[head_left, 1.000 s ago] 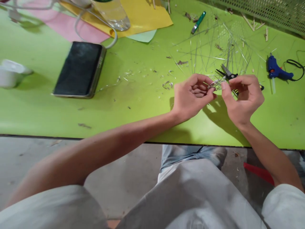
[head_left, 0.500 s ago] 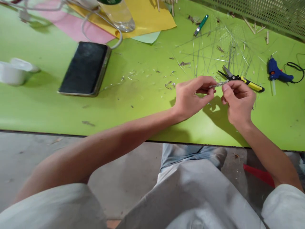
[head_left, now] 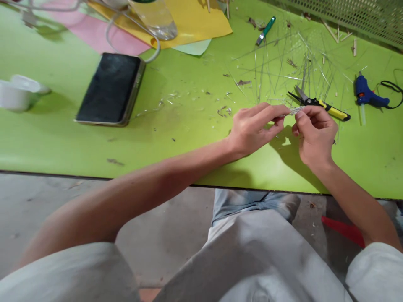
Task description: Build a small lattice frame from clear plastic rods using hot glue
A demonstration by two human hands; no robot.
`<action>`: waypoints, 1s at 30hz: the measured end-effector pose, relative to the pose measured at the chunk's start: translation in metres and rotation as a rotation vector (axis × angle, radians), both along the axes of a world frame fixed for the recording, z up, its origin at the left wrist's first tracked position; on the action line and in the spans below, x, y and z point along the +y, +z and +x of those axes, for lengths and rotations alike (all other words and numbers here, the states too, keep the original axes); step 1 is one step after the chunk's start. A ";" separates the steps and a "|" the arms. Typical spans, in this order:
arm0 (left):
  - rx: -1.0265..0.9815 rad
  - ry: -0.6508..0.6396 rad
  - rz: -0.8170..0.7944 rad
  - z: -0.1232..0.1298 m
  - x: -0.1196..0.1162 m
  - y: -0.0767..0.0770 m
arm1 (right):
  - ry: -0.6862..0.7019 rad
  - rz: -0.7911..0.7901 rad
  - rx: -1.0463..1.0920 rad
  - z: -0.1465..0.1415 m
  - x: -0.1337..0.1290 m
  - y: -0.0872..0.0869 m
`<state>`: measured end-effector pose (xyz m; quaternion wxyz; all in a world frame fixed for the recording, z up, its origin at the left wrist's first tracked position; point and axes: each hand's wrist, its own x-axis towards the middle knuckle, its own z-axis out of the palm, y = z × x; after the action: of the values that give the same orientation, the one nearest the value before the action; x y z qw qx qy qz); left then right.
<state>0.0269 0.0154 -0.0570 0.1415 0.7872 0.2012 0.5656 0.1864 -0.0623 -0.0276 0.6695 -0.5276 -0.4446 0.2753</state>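
Observation:
Between my two hands is a short, thin piece of twisted silvery wire (head_left: 295, 110). My left hand (head_left: 255, 128) pinches its left end between thumb and fingers. The thumb and forefinger of my right hand (head_left: 316, 132) close on the other end, and the fingertips of both hands nearly meet. Just behind the right hand lie scissors-like snips (head_left: 333, 111) with yellow and black handles, blades apart, pointing left. Loose straight wires (head_left: 304, 75) are scattered over the green table (head_left: 189, 105) beyond my hands. The wire's ends are hidden in my fingers.
A blue glue gun (head_left: 370, 94) lies at the right. A green-handled cutter (head_left: 266, 31) is farther back. On the left are a black phone-like device (head_left: 110, 90), a white container (head_left: 15, 94), a clear bottle (head_left: 157, 21) and a yellow sheet (head_left: 201, 21). A perforated green basket (head_left: 362, 21) stands behind.
The fingers of my left hand have stretched farther over the wire, toward the right hand. My right hand keeps its pinch with hardly any shift.

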 end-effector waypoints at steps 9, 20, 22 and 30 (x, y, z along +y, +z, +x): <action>0.006 -0.122 0.217 -0.010 0.016 -0.003 | -0.027 0.061 -0.081 0.000 -0.001 0.000; -0.235 -0.141 -0.220 0.007 -0.023 0.016 | -0.111 0.098 -0.265 0.000 -0.004 0.012; -0.221 -0.110 -0.190 0.006 -0.019 0.015 | -0.128 0.062 -0.285 -0.002 -0.005 0.014; -0.171 -0.056 -0.028 0.003 -0.011 0.012 | -0.019 0.062 -0.243 0.004 -0.003 0.008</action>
<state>0.0299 0.0041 -0.0449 0.1848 0.7392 0.1742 0.6238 0.1901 -0.0657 -0.0193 0.6293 -0.5403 -0.5256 0.1892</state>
